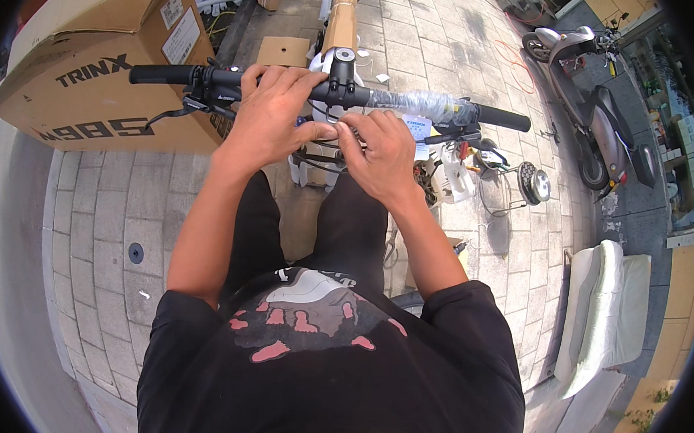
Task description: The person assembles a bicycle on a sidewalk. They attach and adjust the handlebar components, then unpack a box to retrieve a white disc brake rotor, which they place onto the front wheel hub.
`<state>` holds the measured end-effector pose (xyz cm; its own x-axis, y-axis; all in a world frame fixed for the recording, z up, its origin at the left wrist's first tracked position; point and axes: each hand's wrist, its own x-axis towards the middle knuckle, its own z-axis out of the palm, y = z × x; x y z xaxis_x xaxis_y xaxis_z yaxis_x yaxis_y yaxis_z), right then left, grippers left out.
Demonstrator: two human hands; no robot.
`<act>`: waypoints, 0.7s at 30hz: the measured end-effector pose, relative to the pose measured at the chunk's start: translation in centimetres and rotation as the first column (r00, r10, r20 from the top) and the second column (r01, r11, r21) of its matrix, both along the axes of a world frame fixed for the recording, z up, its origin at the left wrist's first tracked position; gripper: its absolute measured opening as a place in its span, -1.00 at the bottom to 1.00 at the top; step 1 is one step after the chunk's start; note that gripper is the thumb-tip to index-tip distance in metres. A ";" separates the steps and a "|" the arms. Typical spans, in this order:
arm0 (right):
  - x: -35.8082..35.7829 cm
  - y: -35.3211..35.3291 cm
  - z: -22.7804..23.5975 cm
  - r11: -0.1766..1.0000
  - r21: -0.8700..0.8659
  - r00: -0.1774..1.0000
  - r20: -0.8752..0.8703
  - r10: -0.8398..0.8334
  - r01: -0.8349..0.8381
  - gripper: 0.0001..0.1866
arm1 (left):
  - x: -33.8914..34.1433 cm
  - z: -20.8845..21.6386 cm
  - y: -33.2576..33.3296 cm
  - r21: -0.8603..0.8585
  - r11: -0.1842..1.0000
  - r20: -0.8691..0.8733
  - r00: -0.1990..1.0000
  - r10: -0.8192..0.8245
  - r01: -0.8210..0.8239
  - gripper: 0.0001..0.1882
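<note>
A black bicycle handlebar (351,95) runs across in front of me, with a black stem (343,67) at its middle. My left hand (269,118) lies over the bar just left of the stem, fingers curled round it and thumb stretched toward the right. Below the stem, my right hand (379,156) has thumb and fingers pinched together beside the left thumb, close to black cables (318,165). Whatever is in that pinch is too small to see. Clear plastic wrap (423,103) covers the bar's right part. A brake lever (169,113) hangs by the left grip (162,74).
A large open cardboard box (122,96) stands at the left. On the paving at right lie a wheel hub (533,184) and white parts (454,176). A parked scooter (588,113) is at the far right, with a white cushion (602,315) nearer. Cardboard wraps the bike frame (342,19) ahead.
</note>
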<state>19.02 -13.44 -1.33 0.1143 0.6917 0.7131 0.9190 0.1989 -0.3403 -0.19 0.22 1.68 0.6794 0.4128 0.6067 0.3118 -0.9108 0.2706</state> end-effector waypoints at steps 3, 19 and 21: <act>0.3 -0.5 0.6 0.997 0.027 0.997 -0.042 0.069 -0.068 -0.91 | -0.2 0.1 0.1 -0.020 0.999 -0.008 0.999 -0.033 0.033 -0.13; 0.5 0.6 9.2 0.946 -0.315 0.787 0.564 0.251 -0.076 -0.82 | 0.0 -1.9 0.1 0.006 0.999 0.104 0.994 0.034 -0.034 -0.28; 0.7 1.0 9.3 0.941 -0.333 0.764 0.591 0.258 -0.060 -0.81 | 0.2 -2.0 0.1 -0.013 1.000 0.114 0.993 0.028 -0.027 -0.27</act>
<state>19.71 -12.44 7.99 -0.4125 0.8363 0.3611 0.9087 0.3502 0.2271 -0.01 0.31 -0.32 0.5940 0.4377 0.6750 0.3032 -0.8990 0.3160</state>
